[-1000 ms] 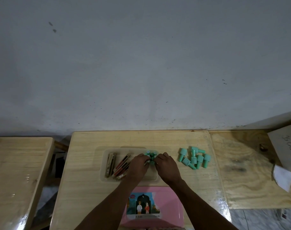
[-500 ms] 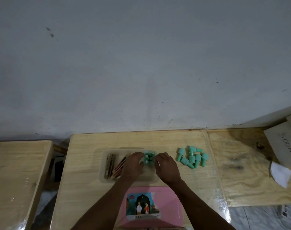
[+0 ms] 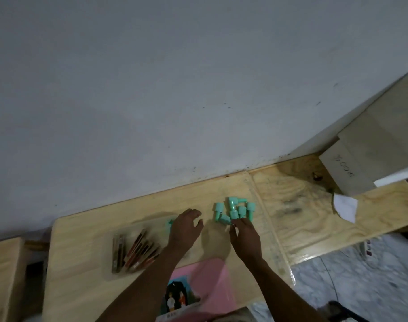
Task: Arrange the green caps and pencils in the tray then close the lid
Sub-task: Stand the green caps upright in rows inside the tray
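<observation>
1. Caps (image 3: 235, 209): mint green, plain.
2. Pencils (image 3: 138, 248): dark brown and reddish, some with pale stripes.
3. Tray (image 3: 107, 273): clear, tinted by the wood beneath.
4. Lid (image 3: 212, 275): pink, with a dark picture panel showing two figures.
5. Counter (image 3: 82, 240): pale yellow wood, visible grain.
6. Wall (image 3: 175, 89): grey, few dark specks.
7. Paper (image 3: 345, 206): white.

Head view looks down, tilted, over the table (image 3: 86, 238)

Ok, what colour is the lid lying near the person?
Pink, with a picture label; lid, head view.
</observation>
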